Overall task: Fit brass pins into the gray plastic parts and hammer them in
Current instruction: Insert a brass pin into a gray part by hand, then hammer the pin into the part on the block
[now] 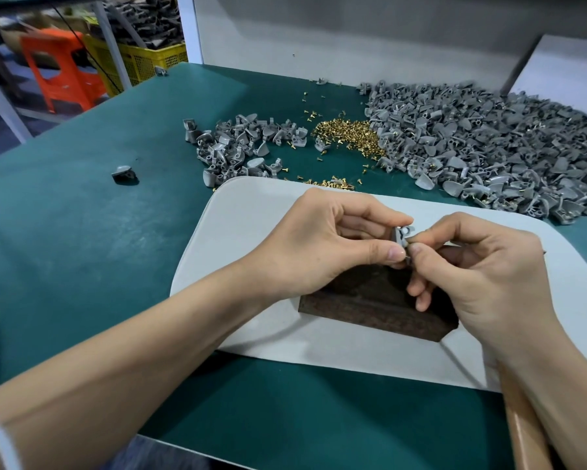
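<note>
My left hand (322, 242) pinches a small gray plastic part (401, 235) between thumb and fingers above a dark wooden block (370, 303). My right hand (481, 266) pinches something tiny against the part's side; the pin itself is hidden by the fingertips. A wooden handle (519, 418), probably the hammer's, lies under my right forearm. Loose brass pins (346, 132) lie in a heap on the green table beyond the hands.
A light gray mat (251, 212) lies under the block on the green table (81, 215). A big pile of gray parts (488, 147) fills the back right, a smaller pile (241, 144) sits back left. One stray part (124, 173) lies to the left.
</note>
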Demonstrator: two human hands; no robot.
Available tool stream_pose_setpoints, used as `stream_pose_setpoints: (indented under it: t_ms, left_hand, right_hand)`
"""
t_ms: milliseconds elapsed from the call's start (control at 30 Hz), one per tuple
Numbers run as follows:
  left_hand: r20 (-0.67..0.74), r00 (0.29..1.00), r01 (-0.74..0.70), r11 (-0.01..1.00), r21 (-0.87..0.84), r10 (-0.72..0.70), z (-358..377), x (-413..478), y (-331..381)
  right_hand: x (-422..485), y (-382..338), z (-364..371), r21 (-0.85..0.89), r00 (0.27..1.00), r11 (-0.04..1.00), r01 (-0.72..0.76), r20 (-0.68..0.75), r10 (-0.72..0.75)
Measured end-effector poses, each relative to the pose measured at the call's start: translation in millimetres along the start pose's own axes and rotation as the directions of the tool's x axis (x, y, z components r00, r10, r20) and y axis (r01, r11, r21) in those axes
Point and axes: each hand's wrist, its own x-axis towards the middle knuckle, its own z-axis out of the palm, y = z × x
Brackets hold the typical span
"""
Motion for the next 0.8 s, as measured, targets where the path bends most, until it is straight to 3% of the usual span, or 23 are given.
stream_pose_setpoints:
  t_ms: [433, 700, 733, 800]
  left_hand:
    - [-0.016, 1.000, -0.005, 1.000, -0.006, 0.005, 1, 0, -2]
    - [-0.035, 0.999, -0.012, 1.000, 0.006, 0.013, 1, 1, -2]
    - [-0.043, 0.999, -0.015, 1.000, 0.008, 0.015, 1, 1, -3]
    - [-0.063, 0.998, -0.015, 1.000, 0.008, 0.015, 0, 1, -4]
  right_hand:
    - [-1, 3, 0, -0.066, 0.999, 0.997, 0.027, -0.015, -0.028]
    - [2, -4, -3, -0.005, 0.999, 1.000, 0.022, 0.037, -0.022]
    - [4, -7, -9, -0.021, 0.999, 0.999, 0.031, 0.032, -0.031]
    - [9, -8, -30, -0.157, 0.992, 0.987, 0.021, -0.119, -0.040]
